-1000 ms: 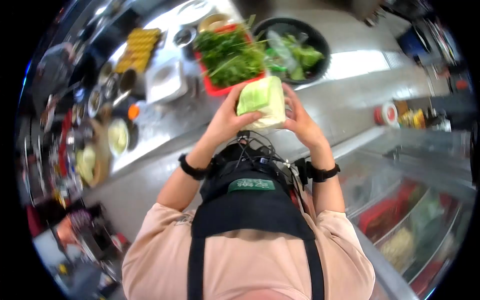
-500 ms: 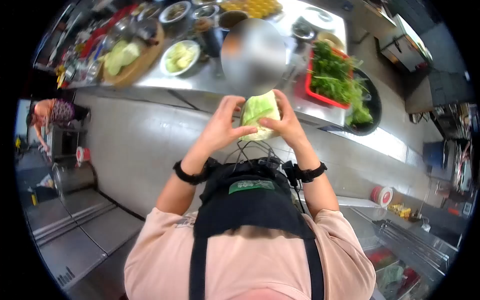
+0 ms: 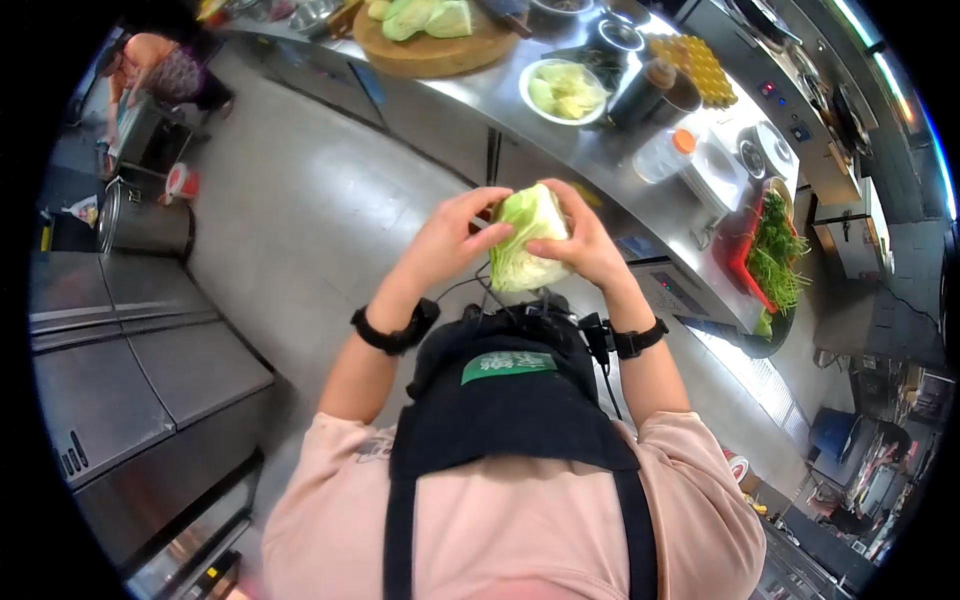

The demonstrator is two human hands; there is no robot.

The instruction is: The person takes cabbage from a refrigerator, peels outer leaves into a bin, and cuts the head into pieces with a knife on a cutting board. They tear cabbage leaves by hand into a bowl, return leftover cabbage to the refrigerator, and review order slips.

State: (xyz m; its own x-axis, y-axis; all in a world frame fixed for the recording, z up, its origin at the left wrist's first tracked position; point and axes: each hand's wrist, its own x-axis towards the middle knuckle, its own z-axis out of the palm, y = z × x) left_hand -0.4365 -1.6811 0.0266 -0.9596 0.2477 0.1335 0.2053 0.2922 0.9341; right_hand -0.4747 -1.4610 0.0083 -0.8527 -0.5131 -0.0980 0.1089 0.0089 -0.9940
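Note:
A cut piece of pale green cabbage (image 3: pixel 528 240) is held in front of my apron, between both hands. My left hand (image 3: pixel 455 240) grips its left side, with the thumb across the near face. On the right side, my right hand (image 3: pixel 585 238) has its fingers wrapped round the cabbage and its thumb on the front. Beyond my hands, a steel counter (image 3: pixel 590 150) bears a round wooden board (image 3: pixel 430 55) with pale green vegetable pieces (image 3: pixel 425 18) on it. A white bowl (image 3: pixel 562 92) of cut leaves stands to the right of the board.
Farther right on the counter are a clear orange-lidded container (image 3: pixel 665 155), yellow trays (image 3: pixel 693 68) and a red basket (image 3: pixel 740 255) of green herbs. Steel cabinets (image 3: pixel 150 350) line the left. At the far left a person (image 3: pixel 165 70) bends beside a metal pot (image 3: pixel 145 222).
My view has turned left along the counter, so the board and bowl now lie ahead and the red basket is farther right. The cabbage stays in both hands and has turned a little.

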